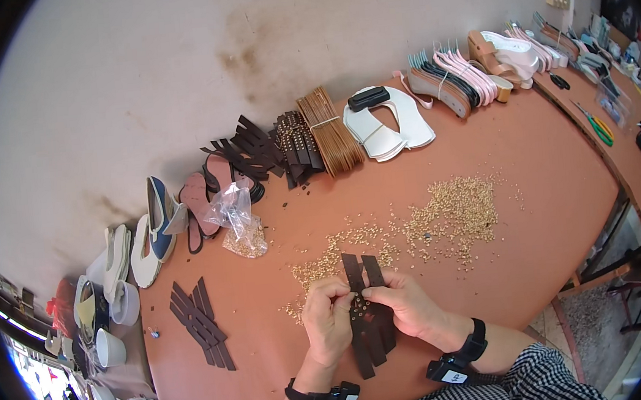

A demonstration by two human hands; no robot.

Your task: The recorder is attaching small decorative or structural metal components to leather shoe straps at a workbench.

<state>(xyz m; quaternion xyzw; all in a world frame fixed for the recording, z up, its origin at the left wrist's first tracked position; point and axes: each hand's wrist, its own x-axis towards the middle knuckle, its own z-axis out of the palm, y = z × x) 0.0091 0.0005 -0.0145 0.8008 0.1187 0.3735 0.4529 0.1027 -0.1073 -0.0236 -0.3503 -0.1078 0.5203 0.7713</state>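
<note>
Near the table's front edge, a dark brown woven strap piece [377,336] with a few gold studs is held between my hands. My left hand [326,320] is closed, its thumb and fingers pinching the left side of the piece. On the other side, my right hand [406,301] grips it with the thumb pressed on top. The two thumbs nearly meet over the studs, so what lies under the fingertips is hidden. Just beyond the hands, small gold studs [459,211] are scattered in a loose heap. Another brown strap piece [200,326] lies flat to the left.
Along the wall stand studded brown straps [299,145], a tied brown bundle [327,131], white shoe parts [409,122] and pink insoles [197,198]. A clear plastic bag [239,215] holds more studs. Green-handled pliers [601,131] lie on the right-hand surface.
</note>
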